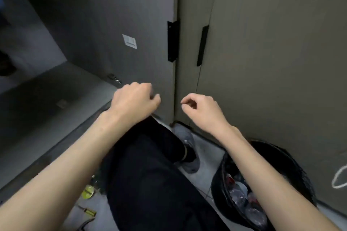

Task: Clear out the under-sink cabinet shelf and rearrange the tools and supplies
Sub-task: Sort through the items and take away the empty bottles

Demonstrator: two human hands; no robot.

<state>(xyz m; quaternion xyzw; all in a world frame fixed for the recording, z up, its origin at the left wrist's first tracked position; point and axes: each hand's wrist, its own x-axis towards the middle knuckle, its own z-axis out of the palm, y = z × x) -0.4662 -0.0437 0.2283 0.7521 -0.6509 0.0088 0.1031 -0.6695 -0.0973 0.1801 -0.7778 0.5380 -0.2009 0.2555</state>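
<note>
Two bare hands hover in front of the cabinet, neither holding anything. The left hand (136, 99) has its fingers curled under into a loose fist, just in front of the lower edge of the open cabinet door (116, 24). The right hand (201, 108) hangs with fingers loosely curled, thumb near the forefinger, before the closed door (272, 62) to the right.

The cabinet shelf (47, 103) lies to the left of the left hand and beyond its forearm, a bare grey floor in shadow. On the tiled floor below the left forearm lie a round yellow-green item (87, 191) and a yellow-handled tool (88, 211), well apart from both hands.

A black bin (293, 167) holding plastic bottles sits under the right forearm. A small white sticker (130, 41) is stuck on the inside of the open door; its print is too small to read. The writing on the yellow-green item is blurred.
</note>
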